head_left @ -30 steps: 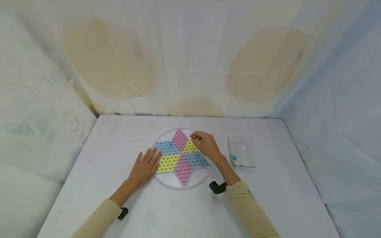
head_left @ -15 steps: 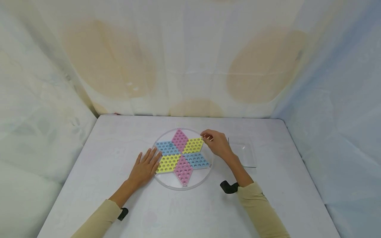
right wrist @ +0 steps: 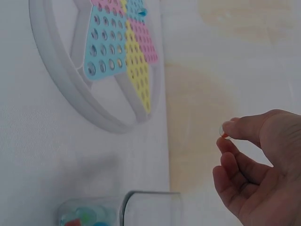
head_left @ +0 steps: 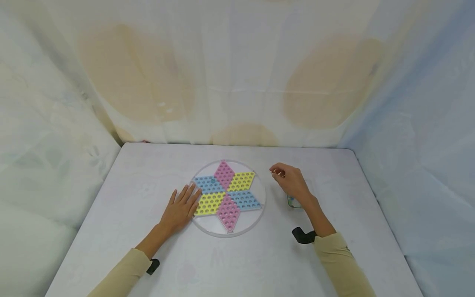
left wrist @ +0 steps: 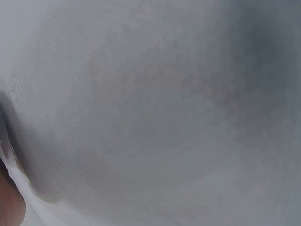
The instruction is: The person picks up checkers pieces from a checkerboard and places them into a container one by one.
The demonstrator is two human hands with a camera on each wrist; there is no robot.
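A round Chinese checkers board (head_left: 228,208), with a clear rim and a star of pink, blue and yellow hole fields, lies on the table. My left hand (head_left: 179,211) rests on its left edge, fingers straight and spread. My right hand (head_left: 291,181) is in the air right of the board. Between thumb and forefinger it pinches a small clear marble with orange inside (right wrist: 223,132), seen in the right wrist view. One blue marble (right wrist: 142,11) sits in the upper-left blue field. The left wrist view shows mostly blurred white surface and a bit of skin.
A clear plastic box (right wrist: 124,207) stands right of the board, partly hidden under my right hand and forearm in the head view. Green, blue and red marbles (right wrist: 85,215) lie in it. Fabric curtains (head_left: 237,82) enclose the table's back and sides.
My right hand has moved right from above the upper-right yellow field to beside the board, near the clear box, still pinching. My left hand and the board have stayed put.
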